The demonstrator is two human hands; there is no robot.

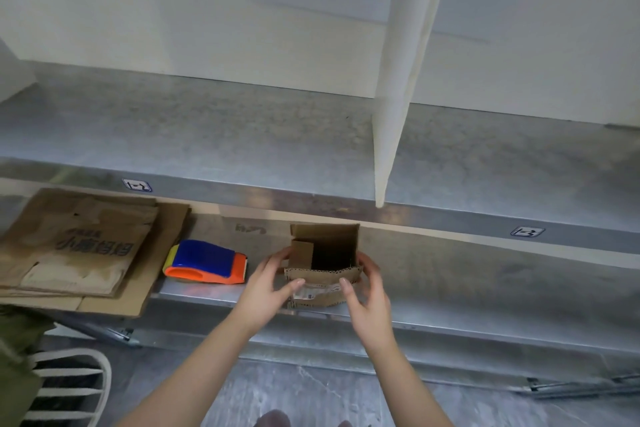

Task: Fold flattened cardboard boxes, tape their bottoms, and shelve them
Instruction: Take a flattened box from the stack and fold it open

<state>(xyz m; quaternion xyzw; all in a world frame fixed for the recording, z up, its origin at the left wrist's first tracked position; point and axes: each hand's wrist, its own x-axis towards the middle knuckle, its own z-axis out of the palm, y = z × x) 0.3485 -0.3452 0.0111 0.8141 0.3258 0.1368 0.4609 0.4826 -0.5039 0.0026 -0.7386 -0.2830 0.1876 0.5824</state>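
The left hand and right hand curl their fingers round the box at the shelf's front edge. Uneven squeezing could buckle it or tip it off.

Shelf-edge labels "1-2", "1-3"; Chinese print on flattened cardboard.

In the centre of the frame, the left hand and the right hand are gripping a small open cardboard box from either side at the lower metal shelf. A blue and orange tape dispenser is lying just left of it, beside the stack of flattened cardboard boxes.
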